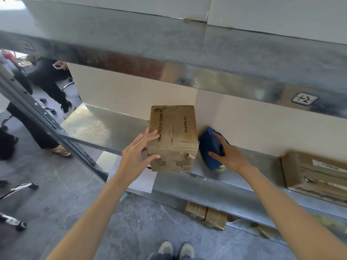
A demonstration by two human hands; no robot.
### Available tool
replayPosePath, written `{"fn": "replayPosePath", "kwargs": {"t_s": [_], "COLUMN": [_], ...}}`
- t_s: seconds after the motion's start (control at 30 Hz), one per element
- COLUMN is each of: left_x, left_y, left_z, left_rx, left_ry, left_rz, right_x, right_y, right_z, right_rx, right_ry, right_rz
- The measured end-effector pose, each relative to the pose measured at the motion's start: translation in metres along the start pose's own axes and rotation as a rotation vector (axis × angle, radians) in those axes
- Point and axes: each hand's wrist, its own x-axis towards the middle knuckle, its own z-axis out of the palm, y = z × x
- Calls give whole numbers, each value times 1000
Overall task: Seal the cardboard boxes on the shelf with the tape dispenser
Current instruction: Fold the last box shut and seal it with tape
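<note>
Left hand (139,152): spread, with straight fingers lying on the top left edge of the cardboard box and the thumb pressed flat to its front face near the left corner
Right hand (231,155): spread over the tape dispenser, with the index finger stretched along its upper side and the thumb on its near side; the other fingers are hidden
Cardboard box (173,137): stands upright at the front edge of the shelf, its top flaps closed and covered with old, torn tape; black print runs along the top
Tape dispenser (207,145): blue, just to the right of the box, against the back wall, with a greenish roll (220,167) showing at its near end
Shelf (105,126): bare metal, at about waist height, carrying the box and the dispenser
Second box (317,177): flatter, on the same shelf, well apart to the right
Lower level: more small boxes (206,214) under the shelf
Upper shelf: metal beam with a label (304,99) marked by hand
Floor: grey stone, the person's own shoes (176,250) at the bottom and chair bases (18,188) to the left
</note>
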Motion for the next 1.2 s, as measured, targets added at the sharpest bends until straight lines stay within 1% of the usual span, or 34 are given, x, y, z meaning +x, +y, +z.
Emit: {"fn": "replayPosePath", "kwargs": {"t_s": [0.07, 0.13, 0.17, 0.23, 0.33, 0.43, 0.53, 0.6, 0.77, 0.87, 0.93, 1.03, 1.1, 1.2], "left_x": [0, 0, 0, 1, 3, 4, 6, 7, 7, 9, 9, 6, 3, 1], "left_y": [0, 1, 1, 2, 5, 5, 0, -4, -9, -13, -13, -5, 3, 10], "left_z": [0, -2, -3, -4, -4, -5, -6, -6, -5, -8, -9, -3, 8, 22], "left_rx": [4, 7, 8, 11, -5, -20, -48, -21, 123, 131, 113, 119, 153, 167], "left_ry": [-10, -20, -25, -33, -32, -35, -36, -30, -9, -52, -47, 29, 112, 220], "left_rz": [0, 0, 4, 14, -12, -39, -53, -42, 100, 139, 134, 95, 61, 19], "right_x": [-4, -10, -13, -21, -31, -35, -30, -27, -25, -23, -23, -25, -26, -26], "right_y": [0, -4, -11, -31, -66, -94, -103, -100, -95, -94, -92, -94, -102, -114], "right_z": [-10, -20, -26, -35, -40, -33, -20, -16, -10, -11, -13, -11, -3, 12], "right_rx": [-38, -78, -63, 7, 26, 29, 45, 83, 69, 35, 9, -32, -90, -113], "right_ry": [60, 128, 149, 165, 132, 49, 84, 113, 147, 155, 157, 213, 294, 427], "right_rz": [13, -22, -56, -181, -350, -449, -476, -474, -481, -512, -538, -559, -557, -502]}}
